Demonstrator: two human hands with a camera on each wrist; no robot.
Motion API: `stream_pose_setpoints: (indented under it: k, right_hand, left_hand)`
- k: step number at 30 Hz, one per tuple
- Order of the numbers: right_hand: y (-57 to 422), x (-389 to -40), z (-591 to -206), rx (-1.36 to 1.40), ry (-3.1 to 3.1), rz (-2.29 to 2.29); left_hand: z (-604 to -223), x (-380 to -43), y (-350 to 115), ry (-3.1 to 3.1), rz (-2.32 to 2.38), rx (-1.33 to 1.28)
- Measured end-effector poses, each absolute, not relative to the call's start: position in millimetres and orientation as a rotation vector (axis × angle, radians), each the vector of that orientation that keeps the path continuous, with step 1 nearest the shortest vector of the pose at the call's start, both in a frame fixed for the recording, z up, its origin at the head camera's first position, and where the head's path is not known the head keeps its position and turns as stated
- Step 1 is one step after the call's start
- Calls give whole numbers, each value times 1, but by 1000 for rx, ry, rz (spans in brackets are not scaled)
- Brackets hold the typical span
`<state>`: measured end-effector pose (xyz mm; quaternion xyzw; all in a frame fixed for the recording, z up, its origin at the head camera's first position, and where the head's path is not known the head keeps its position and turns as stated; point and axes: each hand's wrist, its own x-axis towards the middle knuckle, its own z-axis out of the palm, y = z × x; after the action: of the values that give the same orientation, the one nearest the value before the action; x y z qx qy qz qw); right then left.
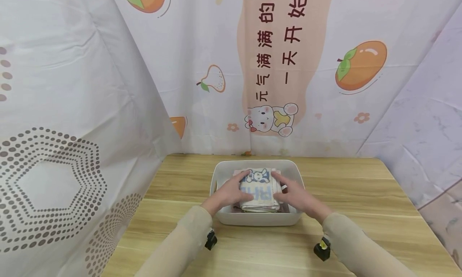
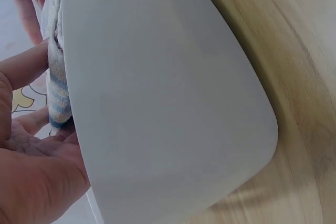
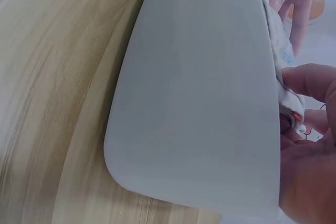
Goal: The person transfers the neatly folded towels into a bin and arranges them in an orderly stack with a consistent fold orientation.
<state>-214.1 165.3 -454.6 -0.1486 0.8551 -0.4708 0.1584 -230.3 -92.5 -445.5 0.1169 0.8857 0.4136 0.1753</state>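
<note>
A folded towel (image 1: 259, 192), pale with a blue cartoon and blue letters, lies on top of other folded cloths in a white plastic basin (image 1: 257, 219). My left hand (image 1: 229, 193) grips its left side, thumb on the near part and fingers farther back. On the opposite side my right hand (image 1: 298, 196) holds it the same way. The left wrist view shows the striped towel edge (image 2: 59, 82) between thumb and fingers, partly behind the basin wall. From the right wrist, the towel (image 3: 283, 51) bulges above the rim beside my thumb.
The basin stands on a wood-grain table (image 1: 252, 249) near its back edge. Behind hangs a printed curtain (image 1: 216, 36) with fruit and lettering, and a dotted white curtain (image 1: 54, 108) borders the left. A brownish cloth (image 1: 285, 208) shows under the towel.
</note>
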Motion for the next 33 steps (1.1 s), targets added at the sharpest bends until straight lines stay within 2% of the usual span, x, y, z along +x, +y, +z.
stream_pose_setpoints:
  k: [20, 33]
  right_hand:
    - [163, -213, -454, -369, 2486, -1170]
    - [168, -213, -448, -453, 2541, -1202]
  left_hand:
    - [-449, -228, -104, 2567, 1005, 314]
    - [-442, -228, -113, 2530, 1148, 308]
